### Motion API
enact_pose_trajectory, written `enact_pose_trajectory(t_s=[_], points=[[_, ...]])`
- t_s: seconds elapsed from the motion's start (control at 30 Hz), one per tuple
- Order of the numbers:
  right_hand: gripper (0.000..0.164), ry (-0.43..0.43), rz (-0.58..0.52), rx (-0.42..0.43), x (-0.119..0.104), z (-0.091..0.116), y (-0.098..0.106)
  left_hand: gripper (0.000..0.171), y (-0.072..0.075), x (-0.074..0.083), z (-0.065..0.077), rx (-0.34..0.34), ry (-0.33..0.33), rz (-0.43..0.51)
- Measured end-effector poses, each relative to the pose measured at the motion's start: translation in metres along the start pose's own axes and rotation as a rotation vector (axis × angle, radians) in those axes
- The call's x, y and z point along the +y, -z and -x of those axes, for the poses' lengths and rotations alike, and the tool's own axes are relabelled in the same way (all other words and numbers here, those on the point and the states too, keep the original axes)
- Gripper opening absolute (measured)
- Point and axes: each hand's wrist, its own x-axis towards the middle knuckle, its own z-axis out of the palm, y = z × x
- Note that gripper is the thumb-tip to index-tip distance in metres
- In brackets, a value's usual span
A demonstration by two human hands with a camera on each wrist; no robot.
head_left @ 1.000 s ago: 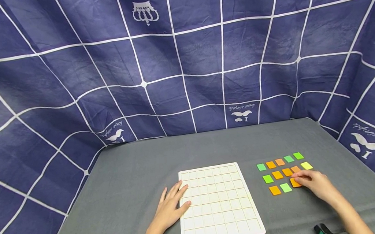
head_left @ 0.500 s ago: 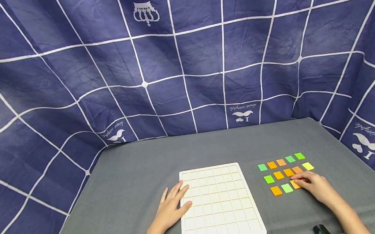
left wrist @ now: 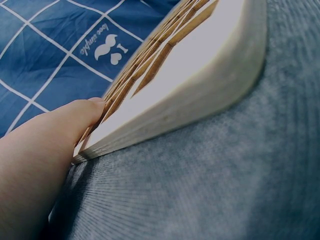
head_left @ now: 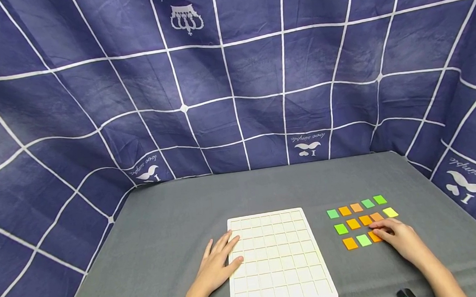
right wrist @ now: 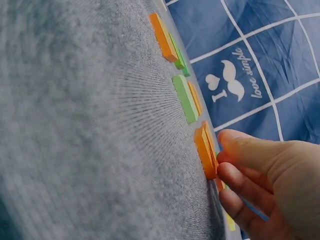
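Note:
A white board with a grid of square recesses (head_left: 278,257) lies on the grey cloth. My left hand (head_left: 217,262) rests spread along its left side; the thumb overlaps the board's edge. In the left wrist view, the thumb (left wrist: 82,117) lies against the board's near corner. My right hand (head_left: 400,238) is at an orange square tile (head_left: 375,236) at the right end of the front row. Its thumb and curled fingertips pinch the tile's far side, partly covering it. In the right wrist view the orange tile (right wrist: 205,154) sits close to the cloth, beside the fingertips.
Several green, orange and yellow tiles lie in three rows, including a light green tile (head_left: 364,240), another orange tile (head_left: 350,243) and a yellow tile (head_left: 390,212). A black object (head_left: 406,295) is at the front edge. Blue checked curtains (head_left: 259,95) enclose the table.
The orange tile at the right fingertips looked lighter half a second ago and now looks darker, slightly lower. The left hand and board keep their places.

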Motion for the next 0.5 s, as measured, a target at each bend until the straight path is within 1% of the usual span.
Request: enact_pose_trajectory(t_s=[0.23, 0.37, 0.5], points=[[0.014, 0.038, -0.016, 0.097, -0.012, 0.002, 0.000, 0.055, 0.000, -0.001, -0.001, 0.008, -0.006, -0.007], [0.015, 0.039, -0.015, 0.117, -0.020, 0.002, 0.001, 0.055, 0.000, -0.001, -0.002, 0.012, -0.010, -0.009], [0.014, 0.058, -0.027, 0.141, -0.027, 0.002, 0.001, 0.055, 0.000, -0.001, -0.002, 0.014, -0.011, -0.007]])
